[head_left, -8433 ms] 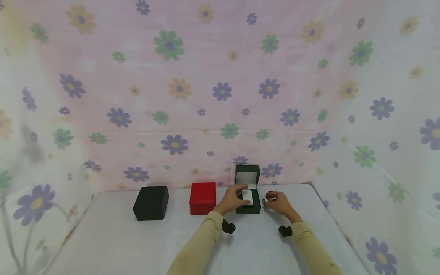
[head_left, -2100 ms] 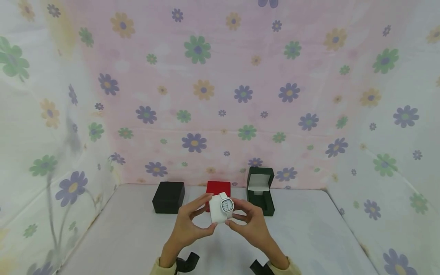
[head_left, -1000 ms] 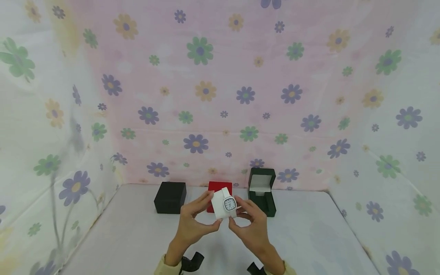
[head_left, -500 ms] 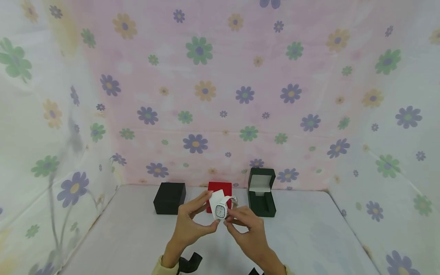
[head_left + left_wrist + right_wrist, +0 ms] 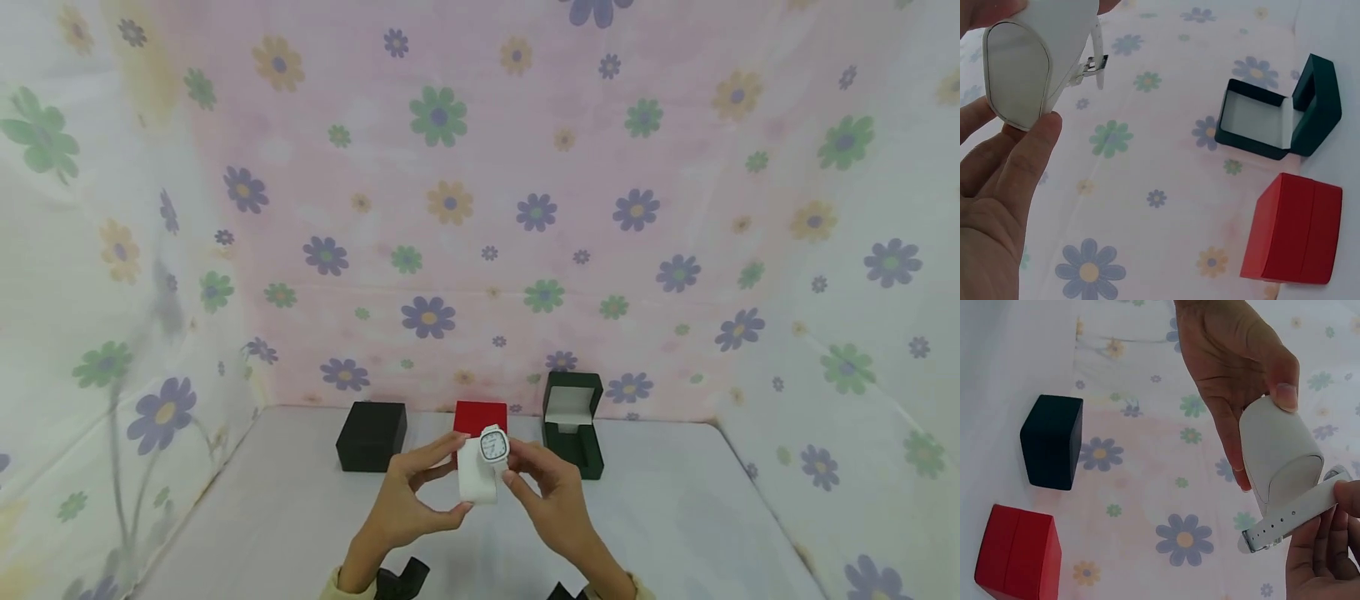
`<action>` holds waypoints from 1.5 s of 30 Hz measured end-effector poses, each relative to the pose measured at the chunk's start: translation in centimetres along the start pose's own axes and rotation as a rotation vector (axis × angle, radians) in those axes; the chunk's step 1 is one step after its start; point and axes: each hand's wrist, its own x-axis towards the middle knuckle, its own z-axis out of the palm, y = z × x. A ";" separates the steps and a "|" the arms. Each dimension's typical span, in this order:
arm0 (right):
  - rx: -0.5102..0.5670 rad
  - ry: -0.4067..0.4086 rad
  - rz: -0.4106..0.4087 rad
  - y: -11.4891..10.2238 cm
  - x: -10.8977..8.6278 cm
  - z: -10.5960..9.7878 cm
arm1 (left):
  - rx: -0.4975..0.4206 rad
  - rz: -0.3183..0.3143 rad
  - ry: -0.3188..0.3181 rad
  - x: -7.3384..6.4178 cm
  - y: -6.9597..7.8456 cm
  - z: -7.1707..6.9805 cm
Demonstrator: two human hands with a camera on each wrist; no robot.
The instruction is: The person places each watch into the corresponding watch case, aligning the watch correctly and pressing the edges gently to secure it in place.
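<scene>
My left hand (image 5: 411, 492) grips a white watch cushion (image 5: 471, 482) between thumb and fingers, up in front of the red box. My right hand (image 5: 553, 502) pinches a white wristwatch (image 5: 494, 446) with a square rounded dial, at the cushion's right end. In the right wrist view the watch's white strap (image 5: 1297, 515), with holes and a buckle, crosses the end of the cushion (image 5: 1282, 440). The left wrist view shows the buckle (image 5: 1092, 67) standing out past the cushion (image 5: 1054, 37), and the left hand's fingers (image 5: 1025, 159) under its flat end.
Behind the hands stands a closed red box (image 5: 482, 417). To its left is a closed black box (image 5: 371, 436). An open green box (image 5: 573, 425) with its lid raised stands right. All rest on a white-covered table (image 5: 300, 517) before a flowered cloth (image 5: 480, 167).
Earlier the left hand held the cushion in the green box; both hands then brought cushion and watch forward. Since half a second ago, the watch has turned upright and moved to the cushion's right end.
</scene>
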 end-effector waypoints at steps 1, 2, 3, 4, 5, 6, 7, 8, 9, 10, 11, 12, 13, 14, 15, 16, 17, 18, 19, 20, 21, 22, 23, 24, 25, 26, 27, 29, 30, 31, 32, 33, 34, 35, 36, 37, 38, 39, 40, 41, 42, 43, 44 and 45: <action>0.007 0.002 -0.004 0.0 0.1 -0.1 | -0.008 -0.008 -0.008 -0.1 0.1 0.1; 0.022 0.002 0.002 0.0 0.2 -0.2 | -0.011 -0.012 -0.016 -0.1 0.1 0.2; 0.031 -0.004 0.006 0.1 0.3 -0.3 | -0.015 -0.012 -0.022 -0.1 0.2 0.3; 0.048 -0.015 0.011 0.1 0.4 -0.4 | -0.016 -0.010 -0.026 0.0 0.2 0.4; 0.060 -0.033 0.013 0.1 0.4 -0.5 | -0.019 -0.009 -0.029 0.0 0.2 0.4; 0.075 -0.054 0.022 0.1 0.4 -0.5 | -0.019 -0.009 -0.027 0.0 0.2 0.5; 0.087 -0.074 0.032 0.1 0.4 -0.6 | -0.015 -0.006 -0.024 0.1 0.2 0.5; 0.098 -0.092 0.046 0.1 0.4 -0.7 | -0.010 -0.003 -0.020 0.1 0.1 0.6; 0.107 -0.111 0.051 0.1 0.3 -0.7 | -0.010 -0.008 -0.015 0.2 0.1 0.6; 0.118 -0.126 0.058 0.2 0.3 -0.8 | -0.004 -0.010 -0.009 0.2 0.1 0.6; 0.125 -0.140 0.061 0.2 0.2 -0.8 | 0.004 -0.007 -0.003 0.2 0.0 0.6; 0.133 -0.148 0.066 0.3 0.1 -0.9 | 0.014 0.000 0.004 0.3 0.0 0.7; 0.140 -0.150 0.075 0.3 0.1 -0.9 | 0.022 0.009 0.010 0.3 -0.1 0.7; 0.146 -0.151 0.081 0.4 0.1 -1.0 | 0.024 0.009 0.017 0.3 -0.1 0.7; 0.153 -0.153 0.085 0.5 0.1 -1.0 | 0.028 0.012 0.024 0.3 -0.2 0.8; 0.156 -0.153 0.088 0.6 0.1 -1.1 | 0.033 0.015 0.032 0.3 -0.2 0.8; 0.156 -0.154 0.089 0.6 0.0 -1.1 | 0.036 0.017 0.039 0.3 -0.2 0.9; 0.150 -0.152 0.096 0.7 0.0 -1.2 | 0.037 0.018 0.048 0.3 -0.2 1.0; 0.142 -0.153 0.100 0.7 -0.1 -1.3 | 0.038 0.016 0.057 0.3 -0.2 1.1; 0.130 -0.155 0.099 0.8 -0.1 -1.4 | 0.039 0.013 0.065 0.4 -0.3 1.2; 0.117 -0.158 0.097 0.9 -0.2 -1.4 | 0.042 0.014 0.069 0.4 -0.3 1.3; 0.099 -0.157 0.094 1.0 -0.3 -1.4 | 0.038 0.010 0.075 0.4 -0.3 1.4; 0.083 -0.154 0.100 1.1 -0.4 -1.4 | 0.035 0.008 0.081 0.5 -0.4 1.5; 0.068 -0.148 0.110 1.2 -0.5 -1.4 | 0.035 0.009 0.088 0.5 -0.4 1.6; 0.058 -0.139 0.118 1.2 -0.5 -1.3 | 0.032 0.007 0.096 0.5 -0.5 1.8; 0.045 -0.124 0.124 1.3 -0.6 -1.2 | 0.029 0.002 0.107 0.5 -0.6 1.9; 0.033 -0.106 0.130 1.3 -0.6 -1.1 | 0.029 -0.004 0.120 0.5 -0.6 2.0; 0.009 -0.054 0.150 1.3 -0.7 -0.9 | 0.039 -0.006 0.152 0.6 -0.8 2.3; 0.001 -0.024 0.154 1.3 -0.8 -0.7 | 0.048 -0.009 0.165 0.6 -0.8 2.4; -0.008 0.003 0.154 1.3 -0.8 -0.6 | 0.056 -0.012 0.176 0.6 -0.8 2.5; -0.017 0.026 0.154 1.4 -0.9 -0.5 | 0.064 -0.016 0.188 0.6 -0.8 2.6; -0.019 0.046 0.157 1.4 -0.9 -0.3 | 0.072 -0.016 0.199 0.6 -0.8 2.7; -0.018 0.061 0.161 1.3 -0.9 -0.3 | 0.080 -0.014 0.207 0.7 -0.8 2.7; -0.016 0.070 0.155 1.3 -1.0 -0.2 | 0.085 -0.015 0.214 0.7 -0.8 2.8; -0.008 0.075 0.156 1.3 -1.1 -0.1 | 0.090 -0.017 0.222 0.7 -0.7 2.8; -0.001 0.076 0.159 1.4 -1.2 -0.1 | 0.097 -0.020 0.231 0.7 -0.7 2.8; 0.008 0.073 0.159 1.4 -1.3 -0.1 | 0.099 -0.028 0.238 0.7 -0.8 2.8; 0.015 0.069 0.158 1.4 -1.5 -0.1 | 0.098 -0.039 0.244 0.7 -0.8 2.8; 0.017 0.062 0.155 1.5 -1.6 -0.1 | 0.094 -0.052 0.246 0.6 -0.9 2.8; 0.021 0.053 0.147 1.5 -1.8 -0.1 | 0.085 -0.069 0.245 0.5 -0.9 2.8; 0.027 0.047 0.145 1.6 -1.9 -0.1 | 0.077 -0.083 0.239 0.4 -1.0 2.7; 0.024 0.040 0.135 1.7 -2.0 -0.2 | 0.066 -0.097 0.229 0.4 -1.1 2.7; 0.024 0.032 0.124 1.8 -2.1 -0.3 | 0.049 -0.111 0.216 0.3 -1.1 2.6; 0.019 0.022 0.112 1.9 -2.1 -0.5 | 0.030 -0.116 0.197 0.2 -1.2 2.6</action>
